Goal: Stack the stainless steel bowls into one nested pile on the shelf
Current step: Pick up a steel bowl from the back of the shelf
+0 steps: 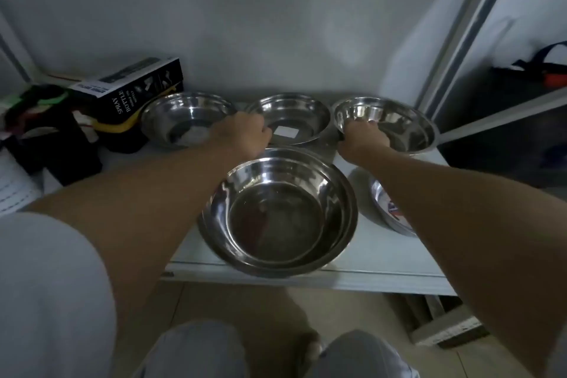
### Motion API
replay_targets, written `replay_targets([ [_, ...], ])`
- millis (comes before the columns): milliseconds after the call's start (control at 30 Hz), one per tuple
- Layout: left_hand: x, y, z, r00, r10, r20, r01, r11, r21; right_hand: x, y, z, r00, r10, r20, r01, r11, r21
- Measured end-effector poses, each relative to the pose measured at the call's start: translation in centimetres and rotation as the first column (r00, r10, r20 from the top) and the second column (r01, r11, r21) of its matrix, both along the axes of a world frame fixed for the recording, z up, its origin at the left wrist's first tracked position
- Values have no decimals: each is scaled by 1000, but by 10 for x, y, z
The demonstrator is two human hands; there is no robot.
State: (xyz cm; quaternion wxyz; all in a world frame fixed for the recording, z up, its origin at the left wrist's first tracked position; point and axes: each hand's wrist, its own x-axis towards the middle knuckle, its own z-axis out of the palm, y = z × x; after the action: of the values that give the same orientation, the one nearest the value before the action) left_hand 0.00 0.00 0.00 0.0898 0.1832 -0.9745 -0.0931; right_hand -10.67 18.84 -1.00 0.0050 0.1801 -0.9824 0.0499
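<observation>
Fingers of the right hand are curled over the right bowl rim; the left hand is closed on the middle bowl. A clash could be caused if both are lifted together.

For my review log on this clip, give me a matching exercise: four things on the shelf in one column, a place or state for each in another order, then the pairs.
Things:
1. back-right bowl
2. back-middle bowl
3. front-centre bowl
4. spray bottle box

States:
A. white square label on its inner base
B. lies tilted at the back left, white lettering on black
C. right hand grips its near rim
D. nearest the shelf edge, seemingly two bowls already nested

Pairs: 1-C, 2-A, 3-D, 4-B

The left hand is closed at the near rim of the back-middle bowl.
</observation>
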Motion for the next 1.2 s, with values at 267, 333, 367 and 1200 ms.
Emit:
replay_targets([
  [267,-32,-10,-13,1000,9,-7,-9,1000,14,-31,-7,-17,995,-96,3,96,993,70],
  [333,-40,-8,-17,1000,29,5,-29,999,14,-37,-6,-20,997,-77,-23,79,992,95],
  [367,-44,-5,-18,999,28,20,-28,1000,-2,-39,-5,-20,998,-51,-45,56,992,111],
  [1200,33,35,88,871,460,-170,-142,568,811,123,-21,108,742,626,-238,-634,772,54],
])
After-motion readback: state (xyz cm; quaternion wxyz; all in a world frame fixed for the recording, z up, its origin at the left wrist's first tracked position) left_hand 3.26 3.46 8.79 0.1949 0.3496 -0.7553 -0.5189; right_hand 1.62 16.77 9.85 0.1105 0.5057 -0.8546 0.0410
